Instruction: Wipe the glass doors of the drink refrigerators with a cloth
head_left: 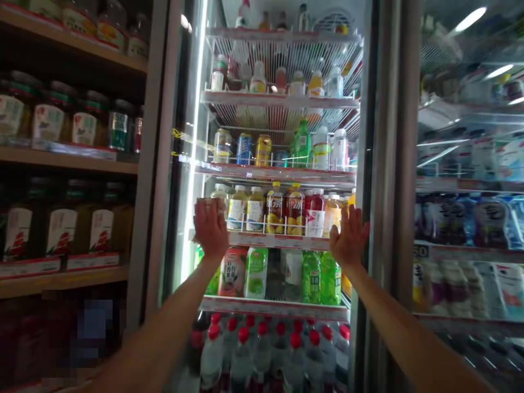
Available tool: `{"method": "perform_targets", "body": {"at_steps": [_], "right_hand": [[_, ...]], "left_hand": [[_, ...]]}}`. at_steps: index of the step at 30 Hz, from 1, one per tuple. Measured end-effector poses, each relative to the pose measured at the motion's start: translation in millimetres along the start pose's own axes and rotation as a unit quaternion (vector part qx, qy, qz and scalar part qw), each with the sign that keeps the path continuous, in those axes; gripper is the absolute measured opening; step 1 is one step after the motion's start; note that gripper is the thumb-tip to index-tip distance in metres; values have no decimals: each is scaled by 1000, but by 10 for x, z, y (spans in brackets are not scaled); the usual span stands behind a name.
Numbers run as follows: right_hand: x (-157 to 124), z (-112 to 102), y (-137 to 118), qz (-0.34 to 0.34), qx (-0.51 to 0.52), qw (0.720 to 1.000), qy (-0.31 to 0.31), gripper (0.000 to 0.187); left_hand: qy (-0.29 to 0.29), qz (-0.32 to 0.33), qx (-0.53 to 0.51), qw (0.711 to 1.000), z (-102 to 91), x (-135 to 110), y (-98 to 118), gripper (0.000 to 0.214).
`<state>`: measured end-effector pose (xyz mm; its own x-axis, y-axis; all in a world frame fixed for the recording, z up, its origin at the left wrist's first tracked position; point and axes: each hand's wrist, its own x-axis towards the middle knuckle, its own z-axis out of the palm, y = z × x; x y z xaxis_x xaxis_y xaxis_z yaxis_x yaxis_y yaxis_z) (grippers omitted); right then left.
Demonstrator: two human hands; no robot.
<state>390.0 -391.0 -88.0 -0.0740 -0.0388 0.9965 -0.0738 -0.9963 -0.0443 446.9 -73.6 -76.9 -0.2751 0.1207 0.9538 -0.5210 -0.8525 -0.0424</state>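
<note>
I face an open drinks fridge with lit wire shelves. My left hand reaches to the left end of the third shelf and is closed round a pale bottle, whose top shows above my fingers. Beside it stand yellow-capped tea bottles and red-labelled juice bottles. My right hand is open with fingers spread and upright at the shelf's right end, against the fridge's right frame.
Green bottles fill the shelf below, and red-capped water bottles the bottom. Cans sit higher up. The glass door stands open at left. Wooden shelves of jars are further left; a second closed fridge is right.
</note>
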Motion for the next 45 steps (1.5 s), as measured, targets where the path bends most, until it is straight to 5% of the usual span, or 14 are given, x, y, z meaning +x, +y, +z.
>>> {"method": "perform_targets", "body": {"at_steps": [6, 9, 12, 14, 16, 19, 21, 25, 27, 33, 39, 41, 45], "right_hand": [[-161, 5, -65, -20, -10, 1000, -3, 58], [-172, -6, -52, -22, -6, 1000, -1, 58], [-163, -7, -46, -16, 4, 1000, -5, 58], [-162, -4, -43, -15, 8, 1000, -8, 58], [-166, -2, -36, -16, 12, 1000, -2, 58], [-171, -4, -19, -18, 15, 1000, 3, 58], [-172, -6, -8, -19, 17, 1000, 5, 58], [-174, -14, -3, -16, 16, 1000, -3, 60], [-178, -21, -7, -10, 14, 1000, -15, 60], [-177, -32, 9, -1, 14, 1000, -17, 57], [-288, -34, -39, -1, 11, 1000, -16, 57], [-404, -44, -79, -9, 13, 1000, -18, 55], [-653, -92, -111, -49, 12, 998, -44, 54]], "left_hand": [[-135, 223, -73, 963, -75, -653, 848, 39], [-153, 182, -56, 970, -258, -735, 530, 39], [-89, 69, -15, 994, -421, -632, -57, 51], [-47, -6, 14, 999, -438, -622, -193, 53], [-57, -19, 15, 998, -395, -717, -60, 52], [-148, 82, -28, 985, -344, -919, 240, 45], [-184, 125, -42, 974, -379, -978, 213, 44], [-92, -12, 17, 996, -516, -951, -216, 49], [-69, -42, 28, 996, -527, -994, -242, 49], [-190, 113, -58, 973, -507, -1320, 159, 40], [-90, -60, 19, 994, -694, -1172, -355, 52], [-104, -28, 3, 994, -638, -1168, -201, 53], [-196, 139, -66, 968, -440, -1347, 486, 46]]}}
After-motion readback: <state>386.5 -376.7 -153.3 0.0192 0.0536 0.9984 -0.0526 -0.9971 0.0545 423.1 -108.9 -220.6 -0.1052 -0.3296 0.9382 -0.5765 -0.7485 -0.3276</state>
